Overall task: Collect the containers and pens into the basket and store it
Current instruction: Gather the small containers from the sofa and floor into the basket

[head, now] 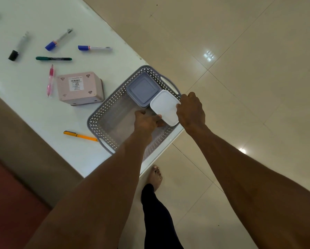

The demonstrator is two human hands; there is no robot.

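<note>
Grey perforated basket [103, 114] sat at the corner of the white worktop [33, 108]; all positions noted relative to it. Inside, at its far end, lay the grey lidded container [143, 88]. Just beside that, at the basket's floor-side wall, was the white container [166, 106], tilted slightly. My left hand [147, 121] was inside the basket, fingers curled against the white container's near edge. My right hand [191, 110] reached over the basket's floor-side rim, fingers closed on the container's opposite edge. So the container was pinched between both hands.

Outside the basket, close to its worktop-side wall, the pink box [79, 88] stood with a label facing up. The pink pen [50, 80] lay just beyond that box. The orange pen [80, 136] lay near the basket's near handle. Farther off: green marker [53, 58], two blue-capped markers [58, 40] [94, 48], and a black-capped marker [18, 47].
</note>
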